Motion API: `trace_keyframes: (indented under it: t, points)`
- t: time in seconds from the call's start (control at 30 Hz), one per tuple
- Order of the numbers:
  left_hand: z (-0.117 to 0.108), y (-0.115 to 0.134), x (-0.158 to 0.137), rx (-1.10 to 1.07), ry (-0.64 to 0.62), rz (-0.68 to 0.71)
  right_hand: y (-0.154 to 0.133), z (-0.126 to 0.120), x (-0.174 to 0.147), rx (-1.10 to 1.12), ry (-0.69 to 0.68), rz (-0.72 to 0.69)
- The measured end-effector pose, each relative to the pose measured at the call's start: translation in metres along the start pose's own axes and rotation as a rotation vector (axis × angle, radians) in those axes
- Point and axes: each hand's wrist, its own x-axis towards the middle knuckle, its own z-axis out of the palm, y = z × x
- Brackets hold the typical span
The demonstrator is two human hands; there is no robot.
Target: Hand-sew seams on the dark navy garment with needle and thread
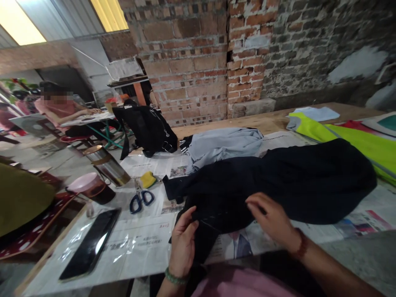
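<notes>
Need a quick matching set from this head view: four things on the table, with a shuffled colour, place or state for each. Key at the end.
Things
1. dark garment
2. scissors
3. sponge
4. smartphone

Descriptions
A. yellow and green
B. lying flat, dark glossy face up
C. partly covered from view by the left hand and the right hand
D. dark blue and looped at one end

Pairs: 1-C, 2-D, 3-A, 4-B
</notes>
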Motion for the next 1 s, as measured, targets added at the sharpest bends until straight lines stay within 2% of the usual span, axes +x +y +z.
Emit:
trace_keyframes:
  t: [0.07,0.13,0.2,0.3,0.4,0.47,0.53,0.63,0.7,0.8,0.9,0.97,1.0]
  points:
    - [0.001,-0.002,-0.003,0.086,-0.027,0.029,-0.029,0.020,-0.010,0.179,-0.216,0.089]
    - [0.001,0.000,-0.009,0.198,-0.061,0.058,-0.051,0.040,-0.019,0.355,-0.387,0.289]
    - [0.000,0.004,-0.017,0.313,-0.094,0.090,-0.063,0.055,-0.026,0.461,-0.456,0.407]
    - [0.000,0.011,-0.028,0.433,-0.109,0.152,-0.064,0.069,-0.034,0.521,-0.380,0.426]
    - [0.000,0.015,-0.036,0.472,-0.103,0.201,-0.057,0.074,-0.038,0.523,-0.289,0.305]
    - [0.000,0.015,-0.037,0.472,-0.115,0.213,-0.053,0.073,-0.038,0.515,-0.284,0.267]
    - [0.000,0.014,-0.037,0.459,-0.132,0.213,-0.051,0.069,-0.037,0.604,-0.315,0.354]
    - [0.002,0.011,-0.036,0.441,-0.148,0.210,-0.052,0.060,-0.036,0.863,-0.373,0.534]
    - [0.003,0.009,-0.035,0.446,-0.155,0.214,-0.052,0.056,-0.036,0.929,-0.396,0.569]
    - [0.007,0.008,-0.035,0.479,-0.188,0.260,-0.051,0.055,-0.037,0.751,-0.427,0.521]
    - [0.011,0.008,-0.038,0.535,-0.260,0.356,-0.048,0.058,-0.037,0.511,-0.399,0.369]
    - [0.012,0.008,-0.039,0.582,-0.311,0.421,-0.046,0.059,-0.038,0.476,-0.374,0.312]
    - [0.012,0.008,-0.040,0.608,-0.331,0.451,-0.044,0.059,-0.040,0.499,-0.390,0.337]
